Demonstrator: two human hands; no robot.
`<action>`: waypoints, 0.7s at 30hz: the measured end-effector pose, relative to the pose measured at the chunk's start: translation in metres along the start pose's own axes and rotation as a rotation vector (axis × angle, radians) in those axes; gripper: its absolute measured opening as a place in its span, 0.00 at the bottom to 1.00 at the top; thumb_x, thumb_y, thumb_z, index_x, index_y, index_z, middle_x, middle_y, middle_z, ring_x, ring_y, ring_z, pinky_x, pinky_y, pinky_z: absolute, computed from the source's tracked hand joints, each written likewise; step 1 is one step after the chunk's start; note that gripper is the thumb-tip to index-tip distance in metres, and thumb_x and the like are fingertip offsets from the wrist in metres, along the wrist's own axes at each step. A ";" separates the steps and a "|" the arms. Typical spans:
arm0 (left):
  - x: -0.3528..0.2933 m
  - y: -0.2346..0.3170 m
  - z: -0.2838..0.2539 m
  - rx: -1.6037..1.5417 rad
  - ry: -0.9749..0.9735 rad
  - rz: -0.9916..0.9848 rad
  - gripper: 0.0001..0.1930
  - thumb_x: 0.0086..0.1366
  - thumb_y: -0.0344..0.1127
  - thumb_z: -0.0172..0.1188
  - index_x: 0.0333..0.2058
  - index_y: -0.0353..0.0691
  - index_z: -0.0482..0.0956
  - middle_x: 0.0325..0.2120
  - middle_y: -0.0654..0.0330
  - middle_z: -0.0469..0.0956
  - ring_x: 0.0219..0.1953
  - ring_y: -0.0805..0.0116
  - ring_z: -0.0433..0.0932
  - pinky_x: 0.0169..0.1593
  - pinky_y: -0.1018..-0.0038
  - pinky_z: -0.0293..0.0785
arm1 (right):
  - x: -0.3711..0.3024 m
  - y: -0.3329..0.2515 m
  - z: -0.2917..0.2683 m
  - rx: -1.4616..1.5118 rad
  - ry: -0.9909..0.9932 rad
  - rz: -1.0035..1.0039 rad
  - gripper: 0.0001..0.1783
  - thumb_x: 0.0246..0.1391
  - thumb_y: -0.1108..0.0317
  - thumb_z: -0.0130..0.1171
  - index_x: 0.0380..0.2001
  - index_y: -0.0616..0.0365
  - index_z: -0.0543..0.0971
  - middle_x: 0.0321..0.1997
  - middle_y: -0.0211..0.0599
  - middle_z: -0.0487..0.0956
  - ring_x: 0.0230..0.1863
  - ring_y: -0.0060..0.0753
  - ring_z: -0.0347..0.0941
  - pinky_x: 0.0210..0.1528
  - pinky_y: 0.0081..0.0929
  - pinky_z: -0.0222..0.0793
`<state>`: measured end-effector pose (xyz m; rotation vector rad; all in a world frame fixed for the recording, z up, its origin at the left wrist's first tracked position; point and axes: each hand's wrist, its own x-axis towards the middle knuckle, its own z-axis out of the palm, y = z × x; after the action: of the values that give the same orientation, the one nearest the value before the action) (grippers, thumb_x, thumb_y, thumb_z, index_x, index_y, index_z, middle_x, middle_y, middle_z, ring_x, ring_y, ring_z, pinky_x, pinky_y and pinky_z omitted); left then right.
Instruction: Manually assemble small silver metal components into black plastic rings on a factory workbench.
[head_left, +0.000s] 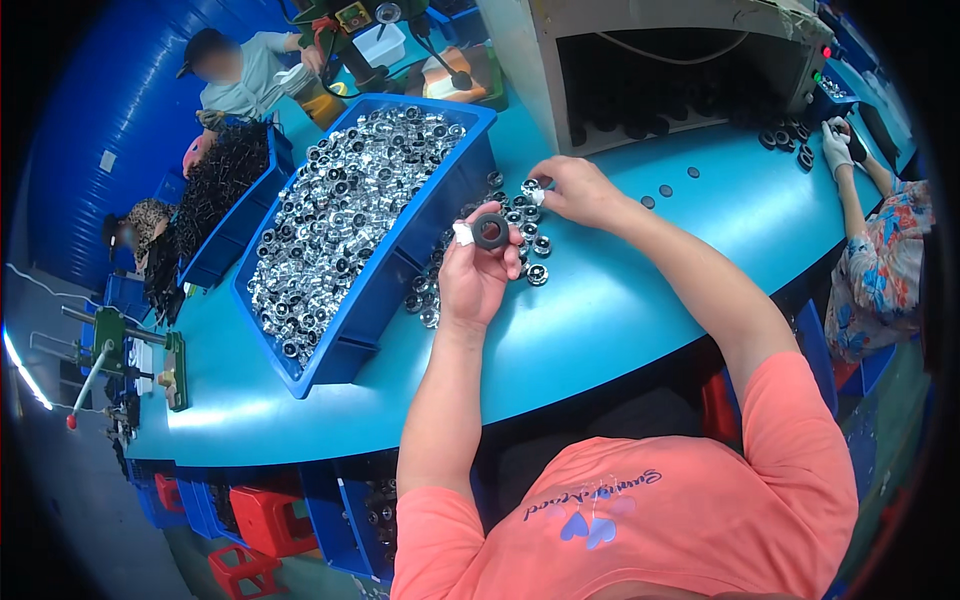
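Observation:
My left hand (476,268) is palm up with its fingers curled round a black ring (490,231), like a small tyre. White tape wraps its thumb. Further right and slightly farther off, my right hand (578,190) reaches down, thumb and a taped finger closed on a clear wheel hub with a dark centre (531,186). Several similar loose hubs (537,274) lie on the table round both hands. A large blue bin (420,230) heaped with the same shiny hubs (350,220) stands just left of my left hand.
On the turquoise table (600,320), small black discs (666,190) lie to the right. A grey metal box (535,70) with black rings inside stands at the back. Another bin of black parts (225,200) sits far left, beside a green hand press (110,350). Co-workers sit left and right.

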<state>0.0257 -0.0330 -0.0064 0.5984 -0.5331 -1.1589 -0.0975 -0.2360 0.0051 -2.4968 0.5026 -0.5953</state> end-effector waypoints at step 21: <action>0.000 -0.006 0.006 0.177 0.075 0.030 0.27 0.80 0.52 0.41 0.62 0.34 0.68 0.40 0.55 0.79 0.32 0.68 0.77 0.32 0.73 0.76 | -0.042 -0.061 -0.015 0.425 0.113 -0.226 0.18 0.47 0.72 0.69 0.45 0.59 0.84 0.37 0.36 0.81 0.33 0.29 0.81 0.36 0.24 0.77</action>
<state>0.0179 -0.0360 -0.0056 0.7803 -0.5822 -1.0641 -0.1264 -0.1741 0.0382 -2.1333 0.1140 -0.8377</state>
